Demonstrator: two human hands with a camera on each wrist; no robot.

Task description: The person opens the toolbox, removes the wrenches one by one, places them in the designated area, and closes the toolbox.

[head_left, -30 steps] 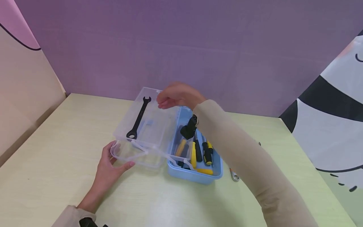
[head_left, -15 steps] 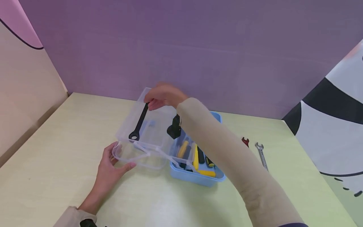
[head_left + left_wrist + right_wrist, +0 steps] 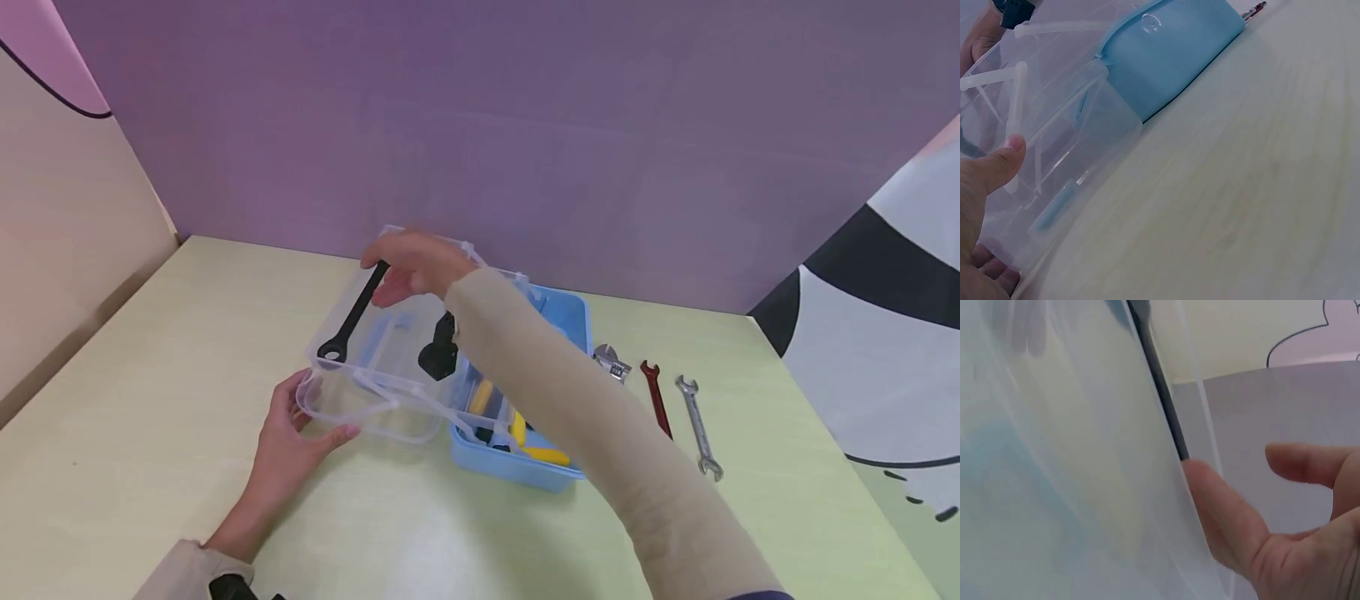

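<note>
A blue toolbox (image 3: 517,468) stands on the pale green table, its clear lid (image 3: 360,421) swung open to the left. A black wrench (image 3: 352,312) lies slanted in the lid. My right hand (image 3: 381,275) reaches over the box and pinches the wrench's far end; the right wrist view shows a fingertip (image 3: 1200,481) against the end of the black wrench (image 3: 1159,381). My left hand (image 3: 300,433) grips the lid's near rim, its thumb (image 3: 991,169) on top and the other fingers underneath. The blue toolbox (image 3: 1172,56) sits just beyond.
Yellow-and-black screwdrivers (image 3: 517,429) lie inside the box. To its right on the table are an adjustable wrench (image 3: 611,362), a red wrench (image 3: 656,398) and a silver wrench (image 3: 699,427). A purple wall stands behind and a beige panel at the left.
My right hand moved left across the lid and took the wrench's far end. The wrench's near end has swung left. My left hand has stayed on the lid's rim.
</note>
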